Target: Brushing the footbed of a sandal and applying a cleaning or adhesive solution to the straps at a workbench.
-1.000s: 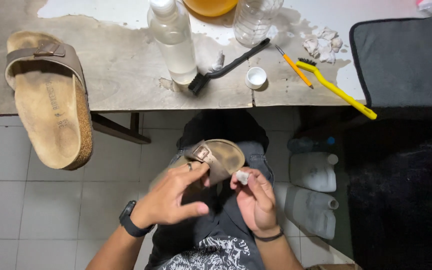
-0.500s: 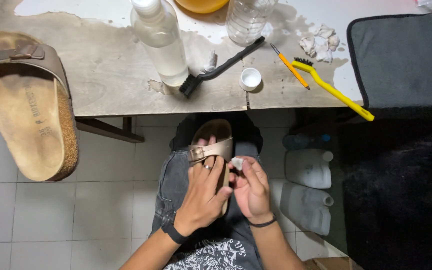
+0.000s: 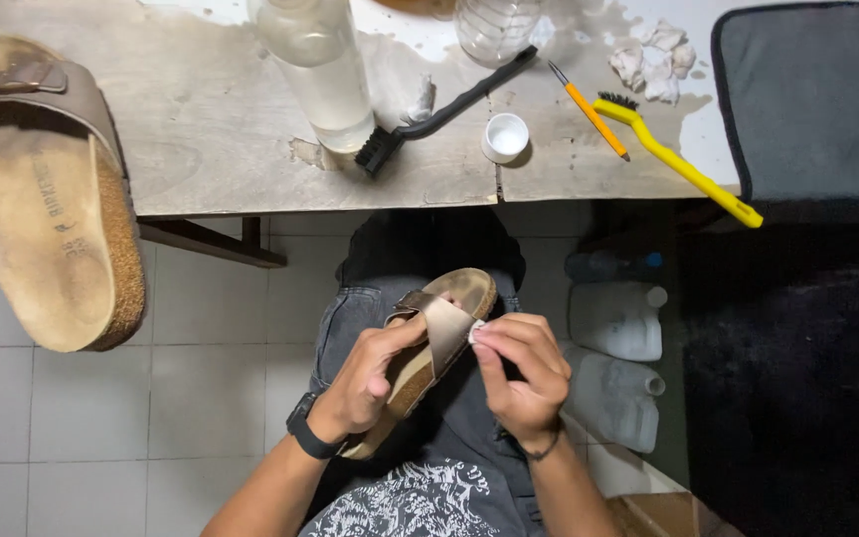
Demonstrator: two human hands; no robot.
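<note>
holding a brown cork-soled sandal (image 3: 428,350) over the lap, toe end up toward the table (image 3: 231,149). left hand (image 3: 370,373) wrapped around the sole and the strap's near edge, fingers closed on it. right hand (image 3: 521,373) pinched shut on a small white wad (image 3: 476,331), pressed against the strap's outer edge, right at the footbed.

judging by the grip, best done with short, light strokes along the strap, thumb of the holding hand braced under it so the leather does not flex away. worth keeping the wad folded tight between the fingertips, so only a clean corner meets the surface. probably wise to tilt the sandal toward the light rather than bending the wrist. cannot tell whether the wad is damp.

on the table, well apart from the hands: the matching sandal (image 3: 42,199) hanging over the left edge, a clear bottle (image 3: 320,70), a black brush (image 3: 429,114), a small white cap (image 3: 505,136), an orange-handled fine brush (image 3: 591,111), a yellow brush (image 3: 683,164) and crumpled white wads (image 3: 656,60). pale plastic jugs (image 3: 616,358) on the floor to the right.
</note>
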